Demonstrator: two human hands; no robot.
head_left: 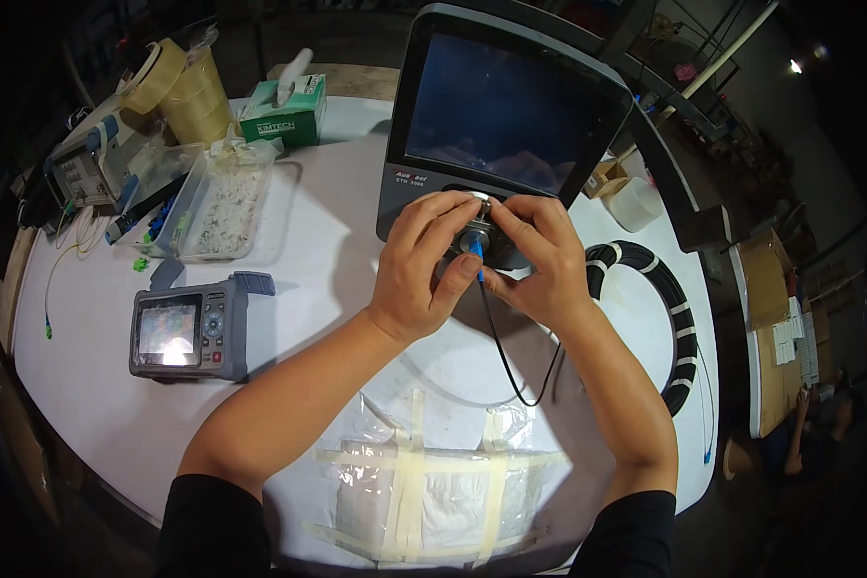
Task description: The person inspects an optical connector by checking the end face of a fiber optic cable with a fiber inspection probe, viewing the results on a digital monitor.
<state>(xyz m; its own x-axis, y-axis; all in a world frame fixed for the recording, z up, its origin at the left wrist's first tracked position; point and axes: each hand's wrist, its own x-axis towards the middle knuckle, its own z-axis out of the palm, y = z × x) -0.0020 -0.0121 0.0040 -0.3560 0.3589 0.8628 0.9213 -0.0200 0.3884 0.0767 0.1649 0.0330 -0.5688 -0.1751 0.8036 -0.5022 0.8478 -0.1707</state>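
Observation:
A dark grey inspection monitor [496, 111] stands in front of me, its screen dark. At its base is a round metal port fitting [472, 238], with a blue fiber connector [478, 252] in or against it. A thin black cable [497, 337] hangs from the connector and loops right. My left hand [424, 258] is closed round the fitting's left side, fingertips at the metal top and thumb beside the connector. My right hand [546, 258] closes on it from the right, fingertips meeting the left ones. The fingers partly hide the fitting.
A coiled black cable [684, 328] lies right. Left are a handheld tester [188, 329], a clear plastic bin [223, 207] of small pieces, tape rolls [191, 96] and a green tissue box [284, 114]. A taped plastic sheet [438, 501] covers the near tabletop. Another person's arm [797, 433] shows far right.

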